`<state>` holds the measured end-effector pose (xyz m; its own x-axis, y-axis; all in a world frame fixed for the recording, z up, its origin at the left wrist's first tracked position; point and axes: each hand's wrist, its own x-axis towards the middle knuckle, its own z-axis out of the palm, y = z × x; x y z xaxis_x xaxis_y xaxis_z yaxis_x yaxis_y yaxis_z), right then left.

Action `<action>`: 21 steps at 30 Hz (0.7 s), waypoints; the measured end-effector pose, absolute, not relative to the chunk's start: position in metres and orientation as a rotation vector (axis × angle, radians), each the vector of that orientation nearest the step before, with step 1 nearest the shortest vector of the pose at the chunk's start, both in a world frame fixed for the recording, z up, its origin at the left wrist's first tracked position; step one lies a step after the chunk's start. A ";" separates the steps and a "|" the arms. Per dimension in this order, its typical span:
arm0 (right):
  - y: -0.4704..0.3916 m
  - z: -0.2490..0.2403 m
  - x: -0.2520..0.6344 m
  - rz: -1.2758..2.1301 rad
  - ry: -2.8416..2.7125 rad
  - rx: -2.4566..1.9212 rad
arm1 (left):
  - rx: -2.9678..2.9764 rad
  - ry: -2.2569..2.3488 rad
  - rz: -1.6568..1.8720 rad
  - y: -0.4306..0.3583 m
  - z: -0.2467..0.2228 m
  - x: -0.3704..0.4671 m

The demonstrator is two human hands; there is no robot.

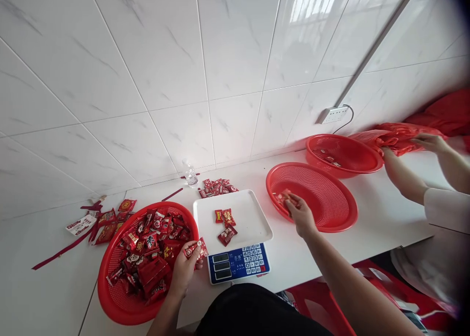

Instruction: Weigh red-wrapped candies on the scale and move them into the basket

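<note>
My left hand (186, 267) pinches red wrapped candies (196, 249) at the right rim of a full red basket (107, 297). Many red snack packets (152, 250) fill that basket. Over the left side of a second red basket (330, 199), my right hand (301, 216) has its fingers closed on small red wrapped candies (282, 197). Between my hands stands a digital scale (238, 263) with a white tray (253, 218). Several small packets (226, 223) lie on the tray.
A third red basket (345, 155) holds a few packets. Beyond it, another person's hands (428, 142) handle red plastic bags (398, 135). A small pile of candies (216, 188), a clear bottle (190, 174) and loose packets with ribbon (108, 218) lie near the tiled wall. A power strip (333, 114) is mounted there.
</note>
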<state>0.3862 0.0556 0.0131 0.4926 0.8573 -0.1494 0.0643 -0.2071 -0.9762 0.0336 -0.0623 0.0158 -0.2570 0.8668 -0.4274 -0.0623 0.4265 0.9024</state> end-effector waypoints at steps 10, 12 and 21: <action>0.039 0.008 0.324 0.884 -1.655 -1.777 | 0.758 1.568 1.040 -0.063 0.016 0.033; 0.028 0.009 0.293 0.830 -2.104 -1.585 | 0.762 1.570 1.043 -0.063 0.015 0.033; 0.010 0.002 0.255 0.787 -2.635 -1.359 | 0.755 1.581 1.075 -0.065 0.018 0.035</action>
